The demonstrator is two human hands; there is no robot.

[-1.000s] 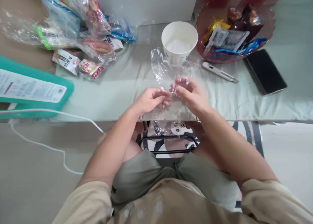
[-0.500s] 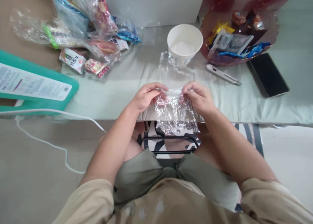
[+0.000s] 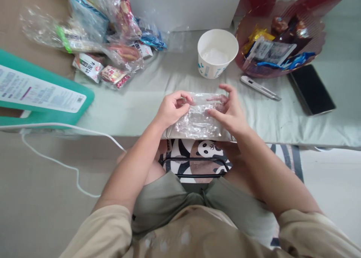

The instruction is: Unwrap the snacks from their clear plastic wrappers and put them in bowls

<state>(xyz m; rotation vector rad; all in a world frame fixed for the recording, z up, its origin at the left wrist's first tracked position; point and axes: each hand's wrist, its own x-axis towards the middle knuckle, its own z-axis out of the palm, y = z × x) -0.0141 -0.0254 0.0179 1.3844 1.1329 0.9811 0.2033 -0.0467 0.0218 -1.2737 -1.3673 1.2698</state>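
A clear, crinkled plastic bag (image 3: 201,126) is between my hands at the table's front edge. My left hand (image 3: 173,107) pinches its upper left part between thumb and fingertips. My right hand (image 3: 229,109) holds the bag's right side loosely, with the thumb in front and other fingers partly seen through the plastic. The right index finger is lifted away from it. Beyond my hands stands a white paper cup (image 3: 210,68) with blue print, holding something white and clear that I cannot make out.
A white utility knife (image 3: 261,88) and a black phone (image 3: 311,89) lie right, below a pink clear bowl (image 3: 282,72) of wrapped snacks. Left are several packaged snacks (image 3: 87,66), a green box (image 3: 87,98) and a white cable (image 3: 70,126). A white panel (image 3: 186,8) stands behind.
The bag has been drawn up and folded shorter, off the floor mat's view. My right index finger has lifted and the right hand has spread. The plastic by the cup is no longer there.
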